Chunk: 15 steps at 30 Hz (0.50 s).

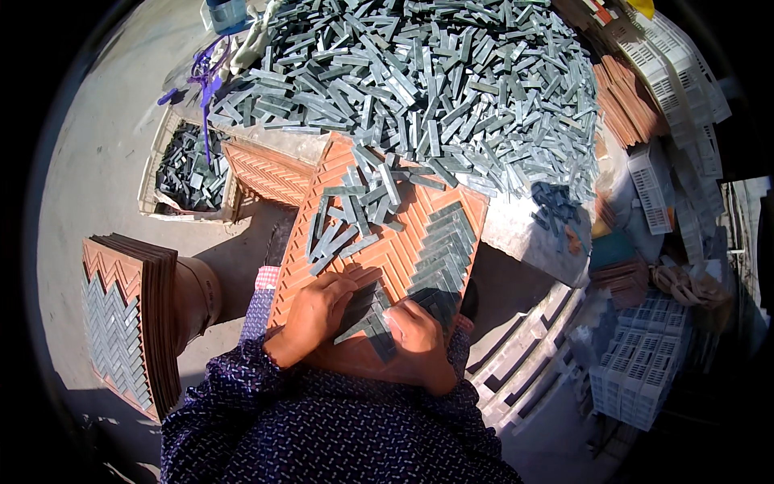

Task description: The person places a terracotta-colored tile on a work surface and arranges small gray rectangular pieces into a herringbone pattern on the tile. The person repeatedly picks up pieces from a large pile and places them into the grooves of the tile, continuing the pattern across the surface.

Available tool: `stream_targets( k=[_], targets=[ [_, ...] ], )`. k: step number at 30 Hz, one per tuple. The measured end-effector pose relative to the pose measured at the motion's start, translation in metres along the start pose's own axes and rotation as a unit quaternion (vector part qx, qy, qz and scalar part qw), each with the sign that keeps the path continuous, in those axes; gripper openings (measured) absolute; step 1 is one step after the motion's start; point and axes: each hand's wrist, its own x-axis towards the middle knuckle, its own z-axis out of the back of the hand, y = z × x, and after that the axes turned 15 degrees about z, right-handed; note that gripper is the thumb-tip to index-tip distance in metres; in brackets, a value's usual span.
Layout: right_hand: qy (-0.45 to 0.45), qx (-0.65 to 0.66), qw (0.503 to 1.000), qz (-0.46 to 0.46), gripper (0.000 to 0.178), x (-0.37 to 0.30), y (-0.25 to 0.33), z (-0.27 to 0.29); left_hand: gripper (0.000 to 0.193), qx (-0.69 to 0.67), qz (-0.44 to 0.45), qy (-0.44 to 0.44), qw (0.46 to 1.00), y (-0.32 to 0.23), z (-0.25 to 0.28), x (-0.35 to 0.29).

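Observation:
An orange tray [282, 282] with herringbone grooves lies across my lap. Slim grey-green tile strips [443, 246] fill its grooves along the right side, and another shorter patch sits between my hands near the front edge. Loose tile strips [355, 202] are heaped on the tray's far left part. My left hand [310, 310] is closed over the tray left of the front patch; its fingers hide whatever they pinch. My right hand [415, 332] bends its fingers together onto the laid strips at the front right, and what lies under its fingertips is hidden.
A large mound of tile strips [403, 73] covers the surface ahead. At the left stand a crate of dark pieces [193, 165] and a stack of orange trays [129, 323], its top one partly filled. White plastic crates [645, 355] and a slatted pallet [524, 355] are at the right.

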Motion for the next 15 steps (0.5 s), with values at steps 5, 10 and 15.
stream_targets(
  k=[5,10,15],
  targets=[
    [0.0,0.008,1.0,-0.002,0.011,0.005,-0.003,0.0,0.012,-0.055,-0.017,-0.024,0.998,0.003,0.011,-0.002],
    [-0.046,-0.011,0.997,0.059,0.014,0.055,-0.004,0.007,0.022,0.053,-0.066,-0.046,0.995,-0.001,0.026,0.007],
    [-0.009,-0.04,0.992,0.117,0.02,0.101,-0.022,-0.014,0.031,0.094,-0.089,-0.053,0.99,0.003,0.024,0.014]
  ],
)
